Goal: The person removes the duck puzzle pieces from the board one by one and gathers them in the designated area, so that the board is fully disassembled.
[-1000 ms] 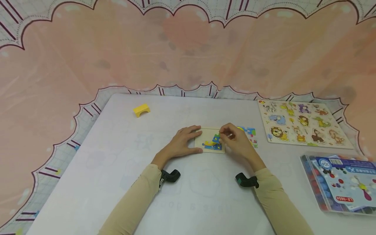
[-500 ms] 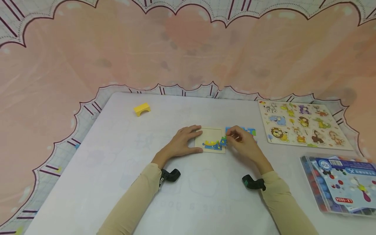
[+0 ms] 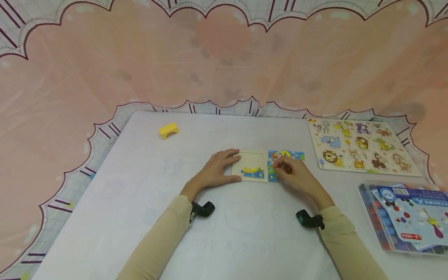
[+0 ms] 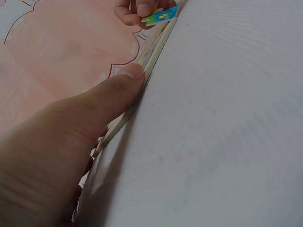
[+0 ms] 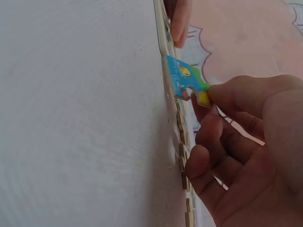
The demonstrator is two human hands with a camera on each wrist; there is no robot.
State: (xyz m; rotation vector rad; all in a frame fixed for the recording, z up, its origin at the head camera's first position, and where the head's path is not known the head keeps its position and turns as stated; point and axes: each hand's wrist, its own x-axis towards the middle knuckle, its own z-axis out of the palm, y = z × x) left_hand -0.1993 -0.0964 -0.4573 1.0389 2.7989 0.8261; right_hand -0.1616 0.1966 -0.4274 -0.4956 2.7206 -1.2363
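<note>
My left hand [image 3: 219, 170] holds the left side of a small wooden puzzle tray [image 3: 249, 160], thumb at the near corner and fingers toward the far one. Inside it, joined blue and yellow pieces [image 3: 253, 172] lie along the near edge. Just right of the tray, my right hand [image 3: 294, 174] pinches a blue and green jigsaw piece [image 5: 177, 75] between thumb and forefinger. In the right wrist view the piece is tilted at the table surface, with a yellow fish printed on it. Other jigsaw pieces [image 3: 299, 156] lie beyond and partly under the right hand.
A yellow arch block [image 3: 169, 130] stands at the back left. At the back right lies an animal puzzle board [image 3: 364, 146]. A clear plastic box [image 3: 381, 237] of coloured parts with a printed sheet sits at the right. Patterned cloth surrounds the white table [image 3: 140, 155].
My right hand has drawn the jigsaw piece rightward and toward me, out of the tray to its right side. The left hand stays on the tray.
</note>
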